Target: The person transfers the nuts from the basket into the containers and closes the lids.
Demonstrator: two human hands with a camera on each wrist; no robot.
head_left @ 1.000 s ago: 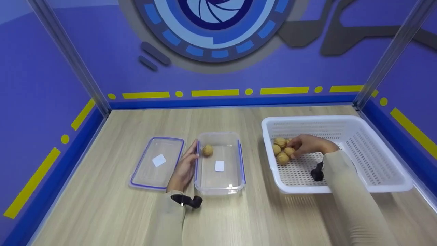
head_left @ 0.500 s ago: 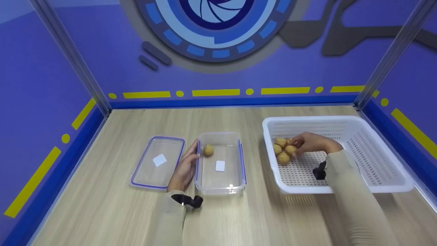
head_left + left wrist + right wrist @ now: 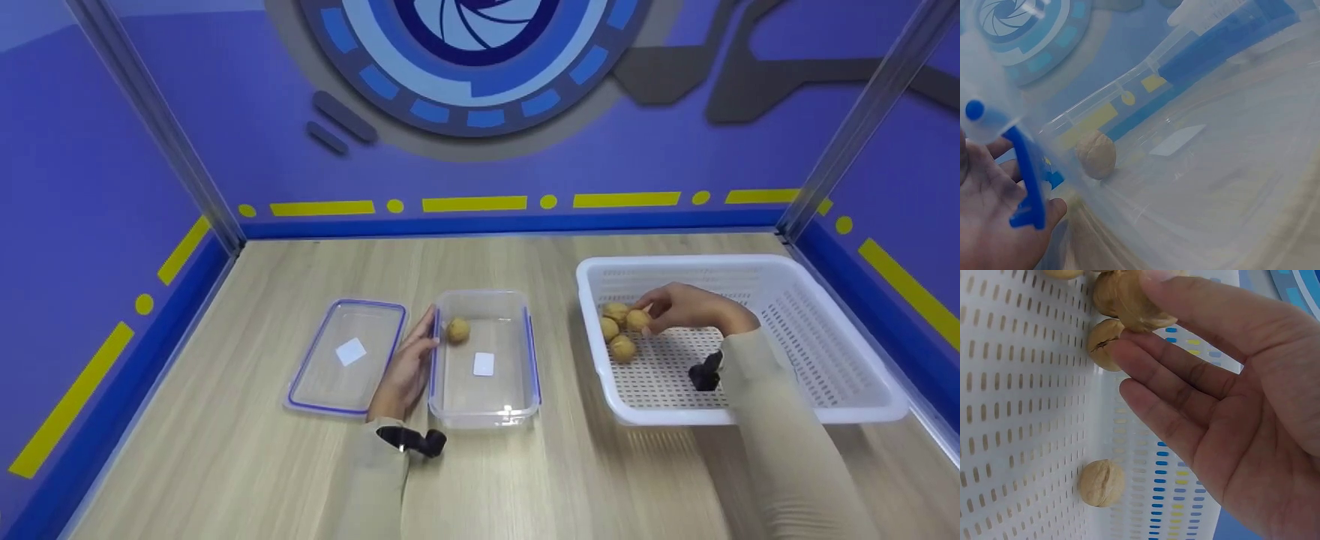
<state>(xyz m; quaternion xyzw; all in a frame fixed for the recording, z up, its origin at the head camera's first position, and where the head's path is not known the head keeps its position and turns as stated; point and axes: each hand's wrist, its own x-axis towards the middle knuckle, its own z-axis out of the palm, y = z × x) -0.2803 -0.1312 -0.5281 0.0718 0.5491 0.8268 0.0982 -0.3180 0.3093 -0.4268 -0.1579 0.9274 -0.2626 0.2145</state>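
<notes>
In the head view my right hand [image 3: 686, 307] reaches into a white slotted basket [image 3: 847, 412] and pinches a walnut [image 3: 638, 320] between thumb and fingertips. The right wrist view shows this held walnut [image 3: 1143, 306] close against others, with the remaining fingers extended. Several more walnuts [image 3: 622, 348] sit at the basket's left end. My left hand [image 3: 405, 371] lies along the left side of a clear plastic food container [image 3: 480, 405], its fingers fairly straight against the wall. One walnut [image 3: 457, 330] is inside that container, also seen through the wall as a walnut [image 3: 1096, 154] in the left wrist view.
A clear lid [image 3: 322, 382] with a blue seal lies left of the container, just beside my left hand. Blue clip flaps [image 3: 1027, 180] hang on the container's sides. Printed purple panels [image 3: 480, 172] enclose the wooden table [image 3: 487, 487] at the back and sides.
My right hand has risen slightly and shifted a little right, and the pinched walnut has come up with it. The left hand and the container have stayed put.
</notes>
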